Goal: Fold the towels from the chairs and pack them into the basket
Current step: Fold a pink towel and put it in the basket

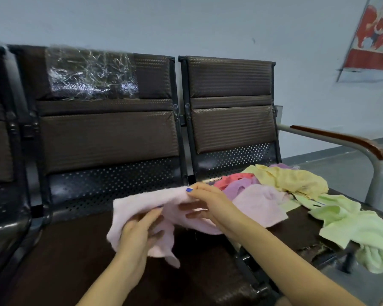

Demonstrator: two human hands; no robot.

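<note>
Both hands, left [137, 230] and right [205, 203], pinch a pink towel [150, 206] by its top edge above the bare middle seat [75, 250] (other towels [292, 195] crowd the right-hand chair).

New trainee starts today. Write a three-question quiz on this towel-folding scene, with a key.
1. True or false: both hands hold the pink towel.
2. Which towel hangs off the right chair's front edge? A) red B) green C) purple
3. Fill in: the towel pile lies on the ____ chair's seat.

Key:
1. True: the left hand and the right hand both grip it above the middle chair.
2. B: the green towel hangs over the edge.
3. Right, with the yellow towel at the back of the pile.
</note>
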